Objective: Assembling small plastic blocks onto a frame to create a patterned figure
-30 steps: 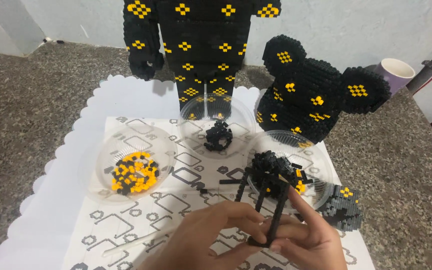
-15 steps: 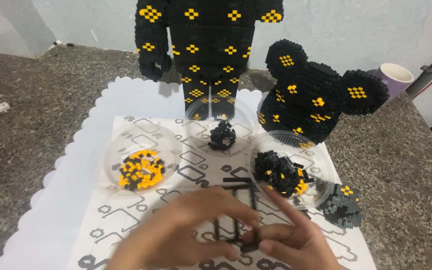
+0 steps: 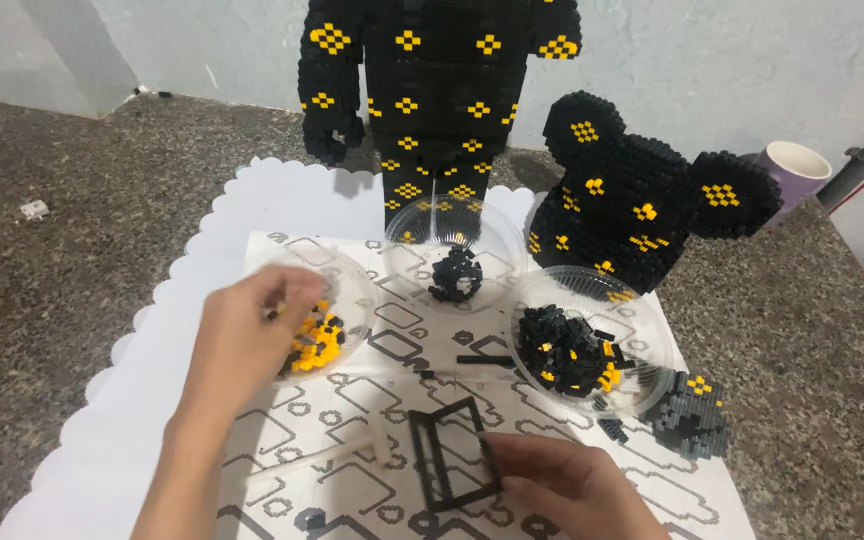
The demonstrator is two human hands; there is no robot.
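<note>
At the bottom of the frame, the right hand (image 3: 572, 485) pinches the lower right corner of a black rectangular frame built of small plastic bricks (image 3: 452, 455), which lies flat on a printed sheet of paper with grey outline shapes (image 3: 352, 400); its grip is closed on that frame. A thin white stick-like tool (image 3: 342, 452) lies on the sheet just left of the frame.

Left of centre, the left hand (image 3: 247, 335) reaches into a clear round plastic dish of yellow and black bricks (image 3: 337, 315), fingers curled down among the pieces. Whether its grip has a brick yet, I cannot tell, since the fingertips are hidden by the back of the hand. This looks like the picking step: fetching a small piece while the other hand steadies the frame. The next move would call for a fine pinch, a lift over the dish rim, then a short carry to the frame.

Further up, a second clear dish with a few black bricks (image 3: 455, 260) sits at centre, and a third clear dish heaped with black and yellow bricks (image 3: 587, 345) at right, near the frame. A small grey and black brick lump (image 3: 692, 420) sits beyond it at the sheet's right edge.

At the top stand a tall black brick figure with yellow diamond marks (image 3: 432, 100) and a black round-eared brick head (image 3: 642, 200). The white scalloped mat (image 3: 202, 250) ends well left on the speckled stone tabletop (image 3: 72, 250), where there is open room
</note>
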